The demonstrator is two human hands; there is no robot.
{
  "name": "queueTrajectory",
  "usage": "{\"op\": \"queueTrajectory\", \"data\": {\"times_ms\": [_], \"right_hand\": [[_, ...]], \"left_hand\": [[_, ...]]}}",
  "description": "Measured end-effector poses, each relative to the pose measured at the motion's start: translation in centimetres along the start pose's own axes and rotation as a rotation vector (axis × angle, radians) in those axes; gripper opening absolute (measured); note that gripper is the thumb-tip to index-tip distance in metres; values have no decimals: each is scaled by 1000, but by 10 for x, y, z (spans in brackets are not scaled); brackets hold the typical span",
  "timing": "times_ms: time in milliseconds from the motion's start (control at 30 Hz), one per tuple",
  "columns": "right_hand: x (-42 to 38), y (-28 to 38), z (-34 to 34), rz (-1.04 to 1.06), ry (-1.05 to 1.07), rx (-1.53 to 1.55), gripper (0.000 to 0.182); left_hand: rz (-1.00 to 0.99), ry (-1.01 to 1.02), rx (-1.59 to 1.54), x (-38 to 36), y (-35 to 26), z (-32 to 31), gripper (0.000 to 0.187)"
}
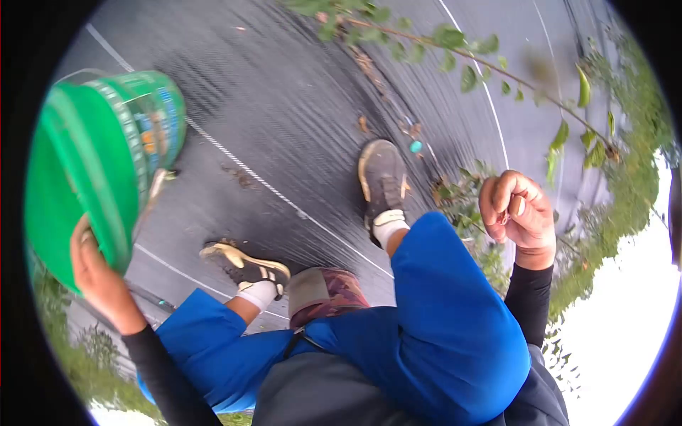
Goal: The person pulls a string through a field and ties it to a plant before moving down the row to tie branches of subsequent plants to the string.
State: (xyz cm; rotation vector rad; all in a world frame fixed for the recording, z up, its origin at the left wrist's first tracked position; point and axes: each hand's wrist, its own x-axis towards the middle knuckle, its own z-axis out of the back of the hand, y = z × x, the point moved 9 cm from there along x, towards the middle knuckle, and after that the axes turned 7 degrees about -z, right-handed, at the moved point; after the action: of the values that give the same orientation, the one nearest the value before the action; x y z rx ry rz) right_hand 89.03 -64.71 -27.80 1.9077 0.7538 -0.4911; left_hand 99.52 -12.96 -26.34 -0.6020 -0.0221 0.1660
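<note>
A green bucket (158, 106) with a printed label is tilted at the left, its mouth facing me. My left hand (103, 280) grips its rim, with the fingers over the edge. The bucket looks slightly blurred. On the right my right hand (522, 213) is raised beside my knee, thumb and fingertips pinched together. A tiny reddish thing (505, 217) shows between those fingertips, too small to name. Just above that hand, a long leafy branch (472, 55) slants across the upper right.
Black woven ground cover (284, 113) with white lines lies under my shoes (383, 177). A low seat with a patterned side (330, 291) is beneath me. Leafy stems (472, 206) rise beside my right hand. A small teal disc (415, 146) and dry leaf bits lie on the cover.
</note>
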Motion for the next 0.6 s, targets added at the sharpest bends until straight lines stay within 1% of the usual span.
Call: {"op": "queueTrajectory", "data": {"times_ms": [33,67,100,133,167,200,267,333,367,433,467,500,533,600], "right_hand": [[21,7,-23,5,47,-31,36],[45,17,-51,30,105,-73,37],[64,30,-88,95,211,-133,36],[77,46,-130,147,300,-169,34],[86,64,-173,197,352,-214,32],[90,80,-214,240,380,-265,29],[104,114,-297,278,462,-380,24],[121,128,-367,373,502,-589,19],[131,128,-393,417,489,-714,19],[168,114,-426,484,454,-970,19],[190,98,-435,504,435,-1105,17],[206,83,-441,503,384,-1252,20],[218,69,-442,493,320,-1396,23],[238,37,-439,379,303,-1656,29]], "left_hand": [[-4,-19,-29,-3,-18,-6,29],[14,-60,-133,-3,-20,-6,26],[42,-94,35,-5,-12,-1,22],[71,-121,211,-7,-26,7,19],[126,-132,221,-9,-25,10,19],[135,-119,250,-10,-26,10,21],[229,-32,266,-6,-21,8,24],[227,-82,273,-8,-20,8,24],[212,-93,291,-10,-20,10,24],[213,-122,293,-10,-21,13,24],[216,-136,304,-11,-22,13,24],[227,-136,295,-10,-21,12,25],[213,-123,283,-10,-22,10,25],[230,-118,333,-9,-23,11,26]]}}
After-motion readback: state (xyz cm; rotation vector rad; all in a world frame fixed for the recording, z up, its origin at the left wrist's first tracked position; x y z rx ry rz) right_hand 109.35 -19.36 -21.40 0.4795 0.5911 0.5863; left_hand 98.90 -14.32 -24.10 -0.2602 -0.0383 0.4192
